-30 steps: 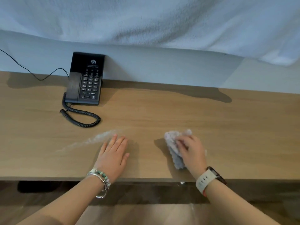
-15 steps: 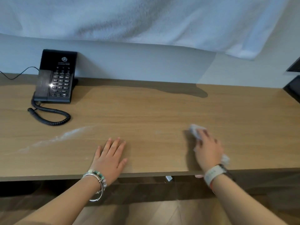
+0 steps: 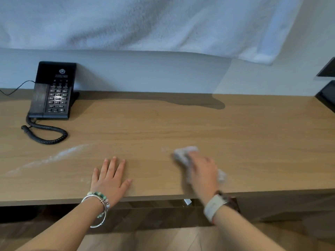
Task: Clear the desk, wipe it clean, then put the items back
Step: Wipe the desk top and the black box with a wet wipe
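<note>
A wooden desk (image 3: 181,124) fills the view. My right hand (image 3: 203,171) lies flat over a crumpled grey-white cloth (image 3: 182,154) near the front edge, pressing it onto the wood; the hand is blurred by motion. Cloth shows ahead of the fingers and beside the wrist. My left hand (image 3: 110,176) rests palm down on the desk with fingers spread, left of the cloth and holding nothing. A streak of white dust (image 3: 59,154) runs diagonally across the wood to the left of that hand.
A black desk phone (image 3: 52,91) stands at the back left against the wall, its coiled cord (image 3: 47,134) lying in front. White fabric (image 3: 163,24) hangs above the desk. A dark object (image 3: 326,95) sits at the far right edge.
My right hand swept the cloth to the right along the front of the desk, then back left toward my left hand. The left hand stayed put. The view shifted sideways.
</note>
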A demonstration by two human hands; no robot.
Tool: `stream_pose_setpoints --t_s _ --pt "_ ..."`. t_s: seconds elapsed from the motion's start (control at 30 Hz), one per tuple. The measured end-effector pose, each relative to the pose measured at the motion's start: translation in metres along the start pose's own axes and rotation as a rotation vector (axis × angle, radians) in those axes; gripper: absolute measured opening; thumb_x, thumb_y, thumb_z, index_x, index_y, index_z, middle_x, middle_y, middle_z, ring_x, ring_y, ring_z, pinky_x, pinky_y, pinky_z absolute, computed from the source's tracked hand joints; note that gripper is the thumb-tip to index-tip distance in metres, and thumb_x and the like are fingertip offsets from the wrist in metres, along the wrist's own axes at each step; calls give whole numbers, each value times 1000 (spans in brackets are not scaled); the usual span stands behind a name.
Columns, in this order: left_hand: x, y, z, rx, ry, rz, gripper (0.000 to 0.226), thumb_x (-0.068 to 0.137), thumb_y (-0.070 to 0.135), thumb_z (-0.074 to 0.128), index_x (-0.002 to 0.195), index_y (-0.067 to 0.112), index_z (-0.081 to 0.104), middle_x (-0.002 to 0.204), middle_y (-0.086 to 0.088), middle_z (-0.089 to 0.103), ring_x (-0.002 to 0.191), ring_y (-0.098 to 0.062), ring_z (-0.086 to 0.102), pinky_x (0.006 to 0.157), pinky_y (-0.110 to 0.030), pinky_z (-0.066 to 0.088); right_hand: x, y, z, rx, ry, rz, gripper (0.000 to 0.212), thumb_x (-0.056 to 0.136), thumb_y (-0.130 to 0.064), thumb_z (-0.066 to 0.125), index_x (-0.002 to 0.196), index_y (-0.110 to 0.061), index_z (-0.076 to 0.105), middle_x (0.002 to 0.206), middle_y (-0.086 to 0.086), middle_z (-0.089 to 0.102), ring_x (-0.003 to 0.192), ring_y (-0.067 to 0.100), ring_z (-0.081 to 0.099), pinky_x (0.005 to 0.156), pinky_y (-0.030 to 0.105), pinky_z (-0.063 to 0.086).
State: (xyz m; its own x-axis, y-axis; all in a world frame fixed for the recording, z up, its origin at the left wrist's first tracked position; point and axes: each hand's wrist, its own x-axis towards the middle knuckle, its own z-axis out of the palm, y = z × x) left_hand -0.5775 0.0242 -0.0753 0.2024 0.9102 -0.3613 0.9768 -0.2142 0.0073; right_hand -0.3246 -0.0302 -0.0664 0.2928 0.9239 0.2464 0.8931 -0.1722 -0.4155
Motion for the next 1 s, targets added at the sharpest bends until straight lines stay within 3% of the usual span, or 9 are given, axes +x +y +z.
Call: stream_pose_setpoints --t_s 0.07,0.13,0.27,0.43,0.53,0.6,0.73,0.87,1.0 --pt "0 1 0 26 -5 -6 65 96 54 15 147 27 -15 156 -3 -20 144 -24 -16 116 -45 -1 12 45 -25 -114 -119 321 30 96 -23 39 122 -25 55 130 3 54 111 31 50 92 41 40" --pt "0 1 -1 27 -11 -8 66 96 54 15 147 26 -15 156 -4 -19 144 -25 -16 116 -45 -1 12 60 -36 -256 -251 424 40 100 -36 29 138 -27 38 151 -2 30 133 27 32 107 41 28" --pt "2 2 -4 24 -65 -6 66 96 55 15 147 27 -16 155 -4 -21 143 -25 -17 116 -46 -2 -13 -3 -6 -276 -459 -6 72 91 -64 16 150 -23 15 158 -3 6 145 19 10 115 41 13" --pt "2 2 -9 25 -115 -5 67 96 55 15 146 26 -19 154 -4 -24 143 -25 -20 116 -46 -3 -32 -44 6 13 -431 -465 46 96 -27 30 139 -22 45 148 -3 39 136 16 35 111 40 31" --pt "2 2 -9 34 -111 -3 67 96 55 14 146 26 -19 154 -3 -24 143 -24 -19 116 -46 -2 7 -1 -2 146 -248 -159 42 89 -13 40 127 -12 58 131 9 57 116 34 53 100 43 39" --pt "2 2 -8 31 -116 -2 67 96 55 14 146 26 -20 154 -3 -24 142 -24 -20 115 -46 -3 34 46 -18 -42 -68 175 43 93 -17 42 135 -12 49 140 14 48 118 40 49 98 45 37" --pt "2 1 -6 45 -106 -5 68 95 56 13 146 25 -21 154 -4 -25 142 -25 -21 115 -46 -3 43 80 -29 -360 -362 474 57 100 -45 17 151 -23 9 159 6 6 144 32 10 115 50 18" --pt "3 2 -6 55 -117 0 68 96 56 13 146 25 -21 154 -4 -25 142 -25 -21 115 -47 -3 36 10 12 -311 -367 114 55 96 -39 10 149 -25 12 159 1 9 146 24 7 116 46 16" --pt "1 3 -8 68 -124 0 72 91 63 6 146 26 -21 154 -4 -25 142 -25 -20 116 -47 -2 4 -49 31 -13 -526 -370 54 96 -11 38 147 -26 27 156 -8 19 145 13 11 116 37 9"
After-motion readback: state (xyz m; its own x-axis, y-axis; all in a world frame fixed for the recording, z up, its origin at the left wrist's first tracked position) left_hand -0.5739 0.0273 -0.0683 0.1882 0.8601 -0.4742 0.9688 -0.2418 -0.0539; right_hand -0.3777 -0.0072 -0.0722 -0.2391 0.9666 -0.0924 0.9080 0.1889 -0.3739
